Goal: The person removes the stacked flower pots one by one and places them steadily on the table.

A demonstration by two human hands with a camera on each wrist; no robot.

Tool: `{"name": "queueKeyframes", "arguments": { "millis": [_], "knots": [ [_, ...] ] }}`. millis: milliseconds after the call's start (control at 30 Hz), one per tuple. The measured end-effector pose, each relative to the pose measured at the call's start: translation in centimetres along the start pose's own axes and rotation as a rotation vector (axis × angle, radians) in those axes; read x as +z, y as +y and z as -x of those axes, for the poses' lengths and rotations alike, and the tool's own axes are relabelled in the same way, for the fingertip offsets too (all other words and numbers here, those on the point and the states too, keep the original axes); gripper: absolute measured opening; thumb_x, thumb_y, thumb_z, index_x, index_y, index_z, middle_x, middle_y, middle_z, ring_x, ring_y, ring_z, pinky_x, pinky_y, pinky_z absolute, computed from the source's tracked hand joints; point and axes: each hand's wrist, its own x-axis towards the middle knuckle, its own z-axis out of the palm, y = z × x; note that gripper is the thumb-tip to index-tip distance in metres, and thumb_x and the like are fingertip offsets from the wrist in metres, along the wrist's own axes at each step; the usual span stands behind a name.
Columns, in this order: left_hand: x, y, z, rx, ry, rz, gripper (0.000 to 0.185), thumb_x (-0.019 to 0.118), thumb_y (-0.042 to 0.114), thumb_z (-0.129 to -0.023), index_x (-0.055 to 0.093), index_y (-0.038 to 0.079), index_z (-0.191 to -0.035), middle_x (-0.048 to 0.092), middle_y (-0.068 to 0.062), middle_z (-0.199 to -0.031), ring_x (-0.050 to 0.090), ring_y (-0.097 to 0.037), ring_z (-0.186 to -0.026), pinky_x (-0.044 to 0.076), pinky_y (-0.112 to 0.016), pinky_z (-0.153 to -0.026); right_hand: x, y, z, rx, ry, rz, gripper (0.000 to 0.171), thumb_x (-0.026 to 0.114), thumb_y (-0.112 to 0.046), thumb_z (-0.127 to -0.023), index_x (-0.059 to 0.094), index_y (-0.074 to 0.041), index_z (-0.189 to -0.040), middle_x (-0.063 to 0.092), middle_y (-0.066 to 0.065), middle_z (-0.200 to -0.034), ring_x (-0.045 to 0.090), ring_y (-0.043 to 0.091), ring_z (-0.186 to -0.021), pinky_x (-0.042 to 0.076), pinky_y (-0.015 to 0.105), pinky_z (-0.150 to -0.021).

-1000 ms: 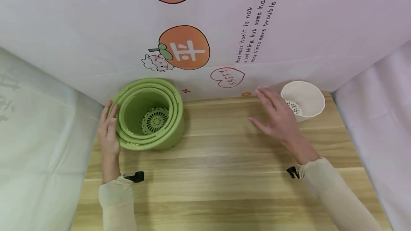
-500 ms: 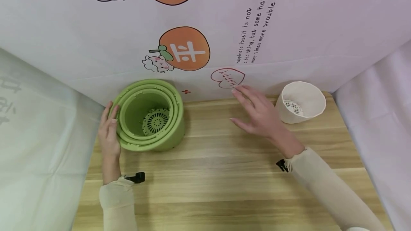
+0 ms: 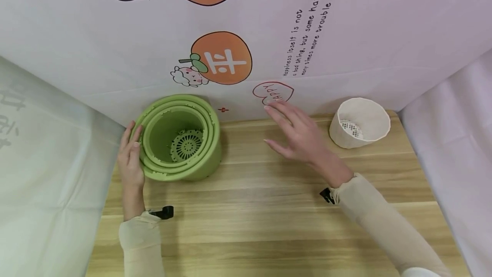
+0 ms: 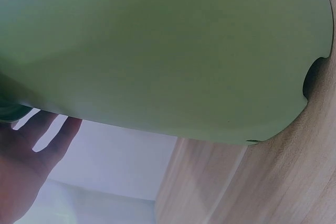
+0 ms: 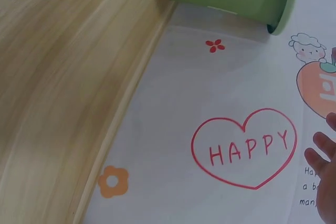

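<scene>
Several green plastic flower pots (image 3: 209,157) sit nested at the left of the wooden table, a slotted disc (image 3: 187,145) at the bottom of the innermost. My left hand (image 3: 130,161) touches the outer pot's rim from the left with extended fingers; in the left wrist view the pot's smooth wall (image 4: 168,51) fills most of the picture. My right hand (image 3: 301,136) hovers over the table between the green pots and a white pot (image 3: 342,134), fingers spread and nothing in them. The white pot stands at the right with a perforated bottom.
A printed white cloth (image 3: 153,46) hangs right behind the table's back edge (image 3: 246,120). Further pale cloths enclose the left side (image 3: 46,148) and right side (image 3: 449,131). Bare wood (image 3: 238,208) lies in front of the pots.
My right hand has moved left from beside the white pot, slowing lately, and the white pot shows fully. My left hand and the green pots have stayed put.
</scene>
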Motion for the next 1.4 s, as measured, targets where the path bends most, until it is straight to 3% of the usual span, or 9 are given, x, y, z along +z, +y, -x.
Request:
{"name": "queueKeyframes", "arguments": {
  "millis": [300,567,867,1133,1400],
  "knots": [
    [0.0,-0.2,0.0,-0.005,-0.001,-0.007,0.037,0.038,0.007,-0.105,0.053,-0.015,-0.131,0.038,-0.029,-0.151,0.026,-0.043,-0.145,0.013,-0.040,-0.122,0.7,-0.7,-1.0,-0.004,0.009,-0.039,0.070,0.066,-0.042,-0.089,0.049,-0.002,-0.144,0.053,0.019,-0.141,0.051,0.037,-0.128,0.040,0.047,-0.110],
    [0.1,0.0,0.0,0.007,0.006,-0.008,0.037,0.038,0.008,-0.105,0.053,-0.016,-0.130,0.038,-0.031,-0.150,0.026,-0.044,-0.144,0.014,-0.040,-0.122,1.4,-1.6,-1.8,-0.001,-0.002,-0.076,0.077,0.076,-0.034,-0.080,0.049,-0.002,-0.144,0.053,0.020,-0.140,0.050,0.036,-0.130,0.037,0.046,-0.112],
    [0.2,0.2,0.0,0.010,0.012,-0.010,0.038,0.038,0.009,-0.105,0.053,-0.016,-0.129,0.039,-0.031,-0.149,0.026,-0.046,-0.144,0.013,-0.041,-0.122,2.6,-2.8,-2.5,-0.006,-0.043,-0.085,0.069,0.066,-0.042,-0.089,0.049,-0.004,-0.145,0.052,0.016,-0.143,0.049,0.033,-0.132,0.038,0.047,-0.111],
    [0.1,-0.2,0.0,-0.001,0.003,-0.007,0.038,0.038,0.009,-0.105,0.053,-0.014,-0.130,0.038,-0.030,-0.151,0.025,-0.045,-0.144,0.012,-0.042,-0.122,3.6,-4.1,-3.2,-0.012,-0.099,-0.090,0.073,0.065,-0.044,-0.090,0.043,-0.007,-0.148,0.049,0.015,-0.146,0.043,0.031,-0.137,0.034,0.045,-0.115],
    [0.0,-0.2,0.0,-0.003,0.007,0.006,0.038,0.038,0.009,-0.105,0.053,-0.015,-0.130,0.038,-0.030,-0.150,0.024,-0.045,-0.145,0.011,-0.040,-0.122,4.5,-4.9,-3.7,-0.017,-0.087,-0.115,0.075,0.069,-0.042,-0.087,0.044,-0.007,-0.148,0.048,0.014,-0.149,0.044,0.030,-0.137,0.032,0.042,-0.116]
  ]
}}
